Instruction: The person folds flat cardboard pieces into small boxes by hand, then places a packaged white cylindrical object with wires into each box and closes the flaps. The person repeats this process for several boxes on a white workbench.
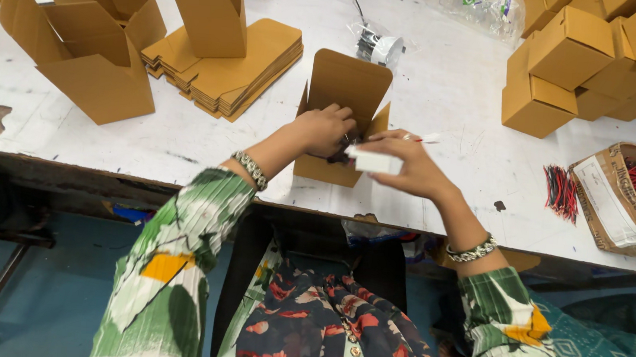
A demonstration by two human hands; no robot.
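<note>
Left hand (324, 129) curled, fingers reaching down into the small open cardboard box (345, 91) at the table's (443, 98) near edge, lid flap upright; what it grips inside is hidden. Right hand (407, 162) closed on a small white block (374, 161), held just above the box's near right corner. Flat box blanks (225, 64) stacked to the left; closed boxes (564, 69) piled far right, well apart.

A white, scuffed surface (443, 98) carries an open brown box (341, 120) near its front edge, a stack of flat cardboard blanks (229, 64), opened cartons (82, 35) at the left, closed boxes (580, 62) piled at the right, a bundle of red and black wires (558, 191), and a tray of red wires (634, 197).
</note>
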